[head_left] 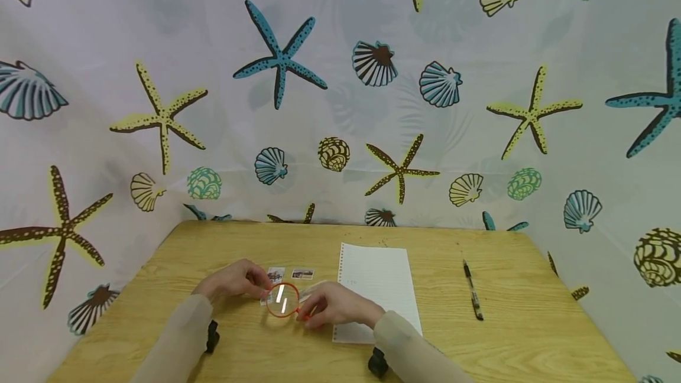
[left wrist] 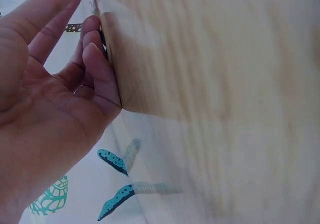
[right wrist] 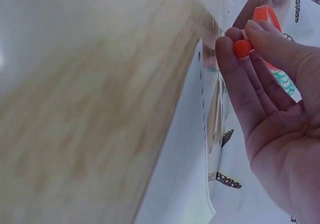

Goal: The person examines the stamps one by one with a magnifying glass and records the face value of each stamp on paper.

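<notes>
My right hand (head_left: pixel 340 305) pinches the handle of a small magnifying glass (head_left: pixel 282 300) with an orange-red rim. Its round orange handle end (right wrist: pixel 243 48) shows between thumb and fingers in the right wrist view. My left hand (head_left: pixel 236 279) is at the lens's left edge, thumb and forefinger pinching a small bluish stamp (head_left: pixel 264 300) partly behind the lens. In the left wrist view those fingertips are cut off; the other fingers (left wrist: pixel 100 67) curl against the table. Two more stamps lie beyond the lens, one greyish (head_left: pixel 275 275) and one dark with a white border (head_left: pixel 302 274).
A lined sheet of paper (head_left: pixel 378 288) with faint writing lies right of centre, partly under my right forearm. Farther right is a black pen (head_left: pixel 472 289). A pale shiny piece (head_left: pixel 311 292) sits behind my right hand. Shell-patterned cloth (head_left: pixel 340 105) surrounds the wooden table (head_left: pixel 521 288).
</notes>
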Available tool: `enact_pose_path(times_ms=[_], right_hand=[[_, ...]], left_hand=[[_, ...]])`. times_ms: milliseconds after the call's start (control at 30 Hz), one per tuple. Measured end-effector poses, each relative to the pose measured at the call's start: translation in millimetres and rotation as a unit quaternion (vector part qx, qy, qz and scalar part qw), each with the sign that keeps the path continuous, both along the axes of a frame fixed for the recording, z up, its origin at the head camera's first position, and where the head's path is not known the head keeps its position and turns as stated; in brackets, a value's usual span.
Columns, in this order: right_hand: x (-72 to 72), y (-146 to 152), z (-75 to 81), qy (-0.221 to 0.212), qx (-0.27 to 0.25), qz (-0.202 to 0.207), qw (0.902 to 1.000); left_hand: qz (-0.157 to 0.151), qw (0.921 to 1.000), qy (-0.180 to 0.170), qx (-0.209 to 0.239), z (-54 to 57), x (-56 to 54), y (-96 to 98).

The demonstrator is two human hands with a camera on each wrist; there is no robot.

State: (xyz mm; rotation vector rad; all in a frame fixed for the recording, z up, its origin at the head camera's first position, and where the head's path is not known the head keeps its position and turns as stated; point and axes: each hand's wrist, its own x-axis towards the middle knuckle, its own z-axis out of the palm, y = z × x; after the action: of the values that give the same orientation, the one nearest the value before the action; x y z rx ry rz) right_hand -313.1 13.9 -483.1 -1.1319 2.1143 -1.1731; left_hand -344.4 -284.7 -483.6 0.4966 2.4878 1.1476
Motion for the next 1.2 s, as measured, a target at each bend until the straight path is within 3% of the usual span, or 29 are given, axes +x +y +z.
enact_pose_path(times_ms=[233, 500, 600, 767, 867, 1200], right_hand=[[-5.2, 18.5, -2.0, -0.012, -0.006, -0.026, 0.9996], [-8.0, 36.3, 0.2, -0.019, -0.012, -0.057, 0.9981], [-8.8, 42.9, 0.8, -0.025, -0.014, -0.070, 0.9971], [-11.0, 59.3, 1.0, -0.034, -0.021, -0.098, 0.9944], [-13.7, 69.9, 0.0, -0.037, -0.025, -0.113, 0.9926], [-19.7, 101.7, -8.1, 0.005, -0.020, -0.141, 0.9898]], left_hand=[[0.038, 0.9991, -0.021, 0.000, 1.2, -1.0, 3.0], [0.083, 0.9965, -0.009, -0.003, 7.7, 2.1, 18.5], [0.093, 0.9956, 0.014, -0.003, 9.5, 2.9, 29.1], [0.047, 0.9959, 0.078, -0.004, 13.0, 1.9, 47.3], [0.020, 0.9949, 0.099, -0.002, 15.3, 0.5, 58.2], [0.021, 0.9926, 0.118, 0.022, 10.0, -7.2, 97.8]])
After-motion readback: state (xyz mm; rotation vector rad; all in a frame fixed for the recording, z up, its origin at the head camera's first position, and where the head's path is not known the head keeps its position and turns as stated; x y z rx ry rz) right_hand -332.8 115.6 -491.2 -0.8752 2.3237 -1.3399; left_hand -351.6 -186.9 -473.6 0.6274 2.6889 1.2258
